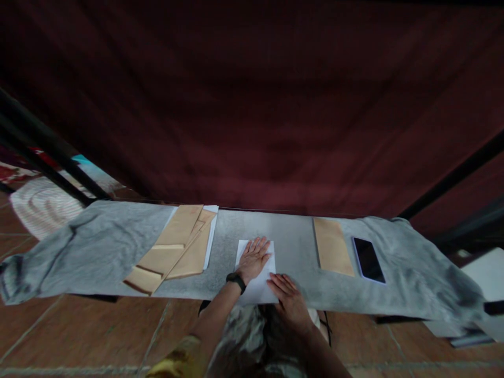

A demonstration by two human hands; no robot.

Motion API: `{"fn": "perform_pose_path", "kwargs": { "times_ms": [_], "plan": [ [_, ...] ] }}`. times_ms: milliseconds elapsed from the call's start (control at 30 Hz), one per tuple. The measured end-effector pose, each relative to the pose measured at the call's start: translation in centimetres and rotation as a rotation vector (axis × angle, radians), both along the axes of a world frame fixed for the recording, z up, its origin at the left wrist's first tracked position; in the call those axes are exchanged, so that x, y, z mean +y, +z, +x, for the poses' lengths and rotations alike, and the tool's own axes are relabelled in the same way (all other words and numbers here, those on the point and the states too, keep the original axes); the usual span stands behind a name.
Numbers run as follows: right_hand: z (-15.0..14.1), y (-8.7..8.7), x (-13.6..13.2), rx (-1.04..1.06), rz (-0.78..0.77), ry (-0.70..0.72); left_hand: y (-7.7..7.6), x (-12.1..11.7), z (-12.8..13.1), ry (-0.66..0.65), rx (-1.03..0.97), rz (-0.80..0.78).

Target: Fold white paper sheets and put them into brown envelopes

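A white sheet of paper (255, 291) lies in front of me, its near end at the edge of the cloth-covered bench (293, 236). My left hand (254, 259), with a dark band on the wrist, rests flat on the paper, fingers stretched out. Against the paper's right edge lies my right hand (289, 296), lower down, its fingers extended. To the left is a fanned pile of brown paper envelopes (177, 247), with white sheets (211, 239) partly under it. On the right lies a single brown envelope (333, 247).
Right of the single envelope is a phone (369, 260) with a dark screen and pale purple edge. A dark red curtain (268, 131) hangs behind the bench. Black metal bars (452, 176) slant at both sides. Brown tiles (118, 336) cover the floor.
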State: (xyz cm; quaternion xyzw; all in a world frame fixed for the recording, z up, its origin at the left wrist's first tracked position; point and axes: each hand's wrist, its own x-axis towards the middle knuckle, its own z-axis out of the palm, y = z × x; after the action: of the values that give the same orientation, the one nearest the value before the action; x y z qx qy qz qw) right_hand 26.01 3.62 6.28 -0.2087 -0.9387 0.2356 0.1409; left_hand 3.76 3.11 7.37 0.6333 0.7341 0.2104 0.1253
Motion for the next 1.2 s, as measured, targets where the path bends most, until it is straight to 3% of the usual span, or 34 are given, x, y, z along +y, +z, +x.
{"fn": "perform_pose_path", "kwargs": {
  "times_ms": [100, 200, 267, 333, 433, 533, 600, 733, 900, 1200],
  "plan": [
    [0.0, 0.1, 0.0, 0.003, 0.0, -0.001, 0.3, 0.4, -0.6, 0.054, -0.032, -0.011],
    [0.0, 0.2, -0.1, 0.021, 0.0, -0.007, 0.9, -1.0, -0.3, 0.053, -0.057, -0.034],
    [0.0, 0.2, -0.2, 0.044, -0.002, -0.016, 1.5, -3.3, 0.0, 0.008, -0.127, -0.051],
    [-0.1, 0.2, -0.3, 0.071, -0.01, -0.028, 2.3, -6.3, -0.1, -0.078, -0.344, -0.049],
    [-0.1, 0.1, -0.3, 0.115, -0.027, -0.036, 3.4, -11.2, -0.9, -0.073, -0.589, -0.017],
    [0.0, -0.3, -0.1, 0.161, -0.055, -0.04, 3.6, -14.8, -2.2, -0.03, -0.577, -0.011],
    [0.0, -0.4, 0.0, 0.182, -0.086, -0.044, 3.2, -15.8, -2.9, 0.037, -0.54, 0.024],
    [-0.1, -0.3, 0.1, 0.215, -0.179, -0.063, 1.7, -15.2, -3.5, 0.145, -0.516, 0.132],
    [0.1, 0.1, 0.1, 0.249, -0.29, -0.142, 0.6, -13.3, -3.2, 0.126, -0.51, 0.179],
    [-1.4, -0.5, 1.3, 0.374, -0.251, -0.379, 2.5, -12.4, -2.3, 0.258, -0.671, 0.252]
  ]
}}
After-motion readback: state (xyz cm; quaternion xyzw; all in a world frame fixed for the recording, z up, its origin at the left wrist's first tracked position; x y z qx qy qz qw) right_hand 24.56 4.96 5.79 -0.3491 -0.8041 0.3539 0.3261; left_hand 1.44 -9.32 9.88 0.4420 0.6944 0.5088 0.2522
